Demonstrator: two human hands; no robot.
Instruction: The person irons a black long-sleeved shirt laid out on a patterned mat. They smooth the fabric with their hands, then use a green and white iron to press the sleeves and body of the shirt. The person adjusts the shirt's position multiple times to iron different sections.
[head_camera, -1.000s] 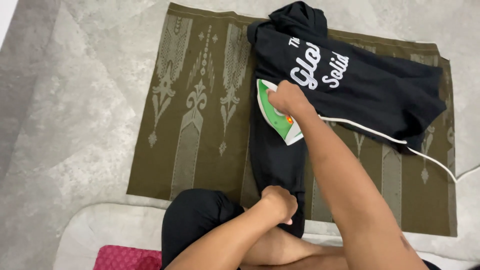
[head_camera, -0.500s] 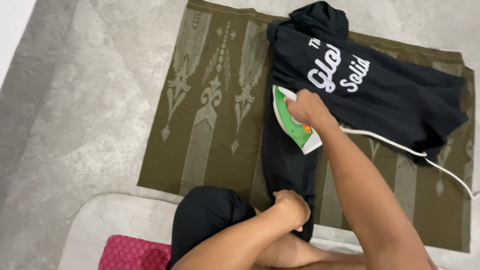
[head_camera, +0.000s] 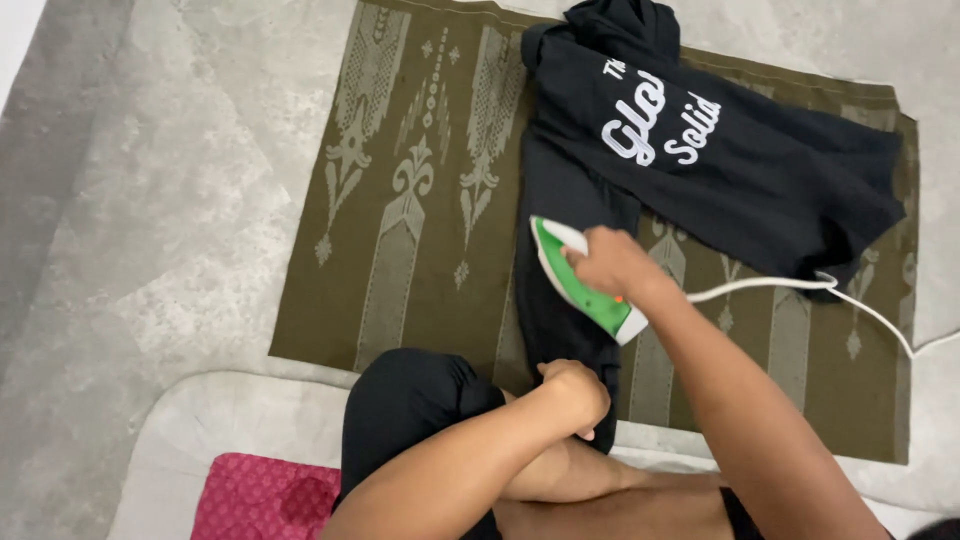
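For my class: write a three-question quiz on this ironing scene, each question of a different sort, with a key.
1. True or false: the right hand holds the green and white iron on the black garment.
2. What does the left hand grip? A) the white cord B) the garment's near end C) the pink cloth
3. Fill in: the garment lies on an olive patterned ____.

Key: 1 true; 2 B; 3 mat.
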